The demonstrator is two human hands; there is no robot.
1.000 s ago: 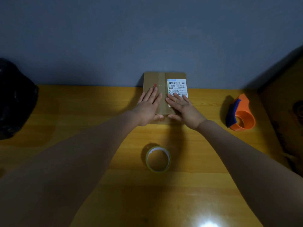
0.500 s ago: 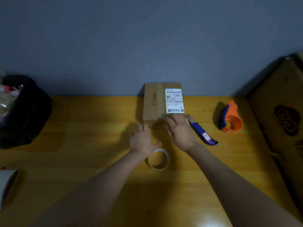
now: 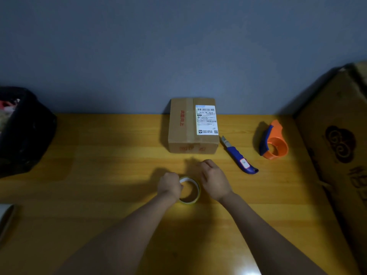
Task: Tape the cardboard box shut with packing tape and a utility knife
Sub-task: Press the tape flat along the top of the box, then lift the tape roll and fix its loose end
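A small closed cardboard box with a white shipping label stands at the back of the wooden table, against the wall. In front of it a roll of clear packing tape lies flat. My left hand has its fingers closed on the roll's left rim. My right hand hovers at the roll's right side, fingers curled, and whether it touches the roll cannot be told. A blue utility knife lies right of the box, blade end toward the wall.
An orange and blue tape dispenser stands right of the knife. A large cardboard box fills the right edge. A black bag sits at the left, and a pale roll pokes in at the lower left.
Both hands left the box top and drew back toward me onto the tape roll. The view tilted down, so the knife came into view.
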